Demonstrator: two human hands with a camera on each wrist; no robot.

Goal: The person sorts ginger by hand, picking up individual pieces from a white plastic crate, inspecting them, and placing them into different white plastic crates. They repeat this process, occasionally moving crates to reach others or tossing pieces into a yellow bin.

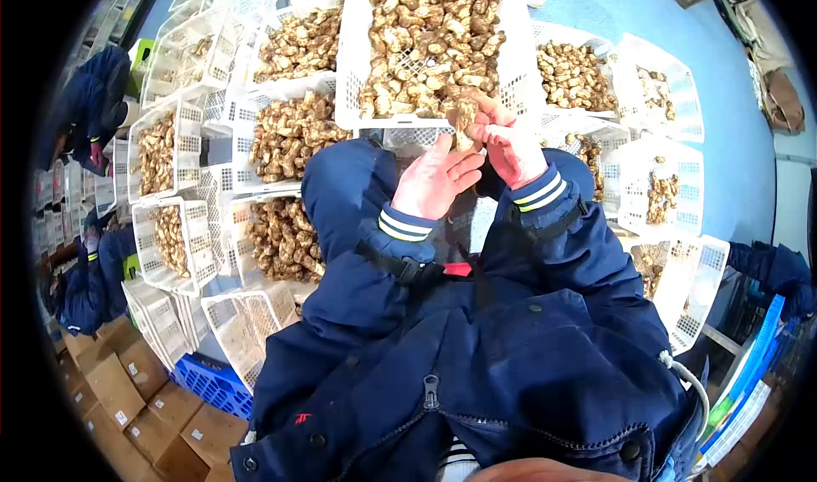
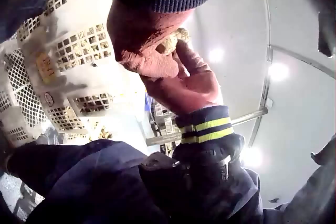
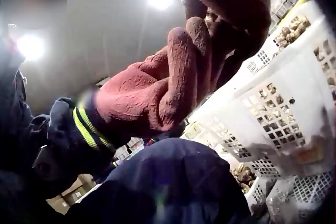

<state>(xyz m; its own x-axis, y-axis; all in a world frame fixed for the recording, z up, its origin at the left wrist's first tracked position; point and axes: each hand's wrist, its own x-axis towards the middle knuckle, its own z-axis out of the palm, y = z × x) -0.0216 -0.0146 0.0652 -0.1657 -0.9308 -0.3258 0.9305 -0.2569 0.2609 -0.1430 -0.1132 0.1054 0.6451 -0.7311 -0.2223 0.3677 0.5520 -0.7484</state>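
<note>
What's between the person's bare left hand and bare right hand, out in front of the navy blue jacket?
A brown and cream mushroom sits between the left hand and the right hand, as the head view shows.

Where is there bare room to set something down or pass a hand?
The widest bare patch is the blue floor on the person's right, between the right-hand crates and the pale wall. It's crowded on the left, where the crates stand nearly edge to edge, and at the near rim of the big crate, where both hands meet at a mushroom.
</note>
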